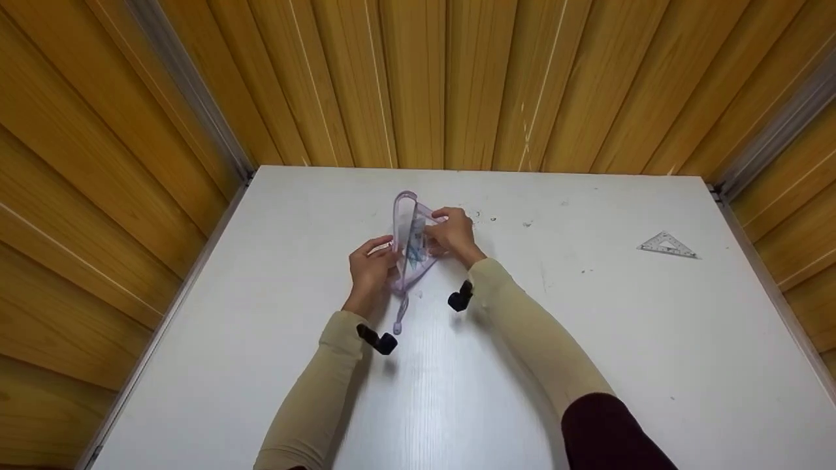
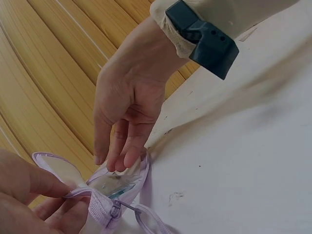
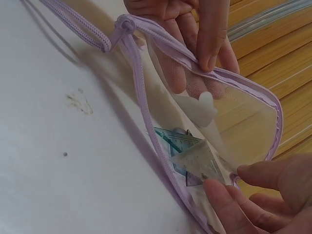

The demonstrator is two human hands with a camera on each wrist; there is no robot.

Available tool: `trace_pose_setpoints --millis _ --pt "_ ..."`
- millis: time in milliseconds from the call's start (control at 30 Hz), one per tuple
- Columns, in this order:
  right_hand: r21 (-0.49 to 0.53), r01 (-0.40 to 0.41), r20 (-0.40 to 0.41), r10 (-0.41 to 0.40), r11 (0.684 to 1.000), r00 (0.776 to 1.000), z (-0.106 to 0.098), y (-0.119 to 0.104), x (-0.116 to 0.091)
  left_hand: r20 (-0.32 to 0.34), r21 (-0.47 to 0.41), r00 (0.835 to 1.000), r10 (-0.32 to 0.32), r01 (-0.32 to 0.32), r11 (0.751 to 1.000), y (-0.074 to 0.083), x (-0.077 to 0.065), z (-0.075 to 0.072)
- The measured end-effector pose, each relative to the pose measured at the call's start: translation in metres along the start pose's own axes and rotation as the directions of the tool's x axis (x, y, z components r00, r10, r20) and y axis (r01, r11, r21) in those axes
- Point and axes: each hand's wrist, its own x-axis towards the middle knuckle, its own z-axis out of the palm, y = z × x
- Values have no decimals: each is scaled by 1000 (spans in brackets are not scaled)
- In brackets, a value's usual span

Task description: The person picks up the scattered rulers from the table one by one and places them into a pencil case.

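A see-through mesh zip pouch [image 1: 400, 225] with lilac edging stands open on the table, its wrist strap [image 1: 401, 310] trailing towards me. My left hand [image 1: 372, 267] pinches one lip of the pouch, with the thumb on the edging [image 3: 214, 73] and the fingers behind the mesh. At the other end of the opening is my right hand [image 1: 454, 234], fingers reaching down and thumb apart from them. Inside the pouch lie a clear set square [image 3: 201, 160] and a teal-edged ruler piece [image 3: 170, 136]. The right index fingertip is close to the clear set square; whether they touch, I cannot tell.
Another clear set square [image 1: 667, 245] lies flat on the right of the white table [image 1: 261, 339]. Wood-panelled walls [image 1: 418, 85] stand behind and beside the table. Small dark marks dot its surface near the right hand.
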Motion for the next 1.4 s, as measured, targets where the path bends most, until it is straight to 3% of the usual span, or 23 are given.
trace_pose_setpoints --millis 233,500,733,1033,1400 --pt "17 -55 4 55 998 998 0 -1 2 -10 13 1000 7 -6 1000 -1 1 1" --pt "-1 -47 17 47 999 999 -6 3 1 -13 13 1000 -9 9 1000 0 2 2" --pt "38 104 66 -107 994 992 -22 7 -4 -28 13 1000 -10 10 1000 -1 4 1" --pt "55 301 97 -305 952 947 -39 19 -6 -10 3 1000 4 -4 1000 -2 2 -1" --pt "30 349 135 -350 937 927 -64 30 -11 -10 -2 1000 20 -20 1000 -2 0 -2"
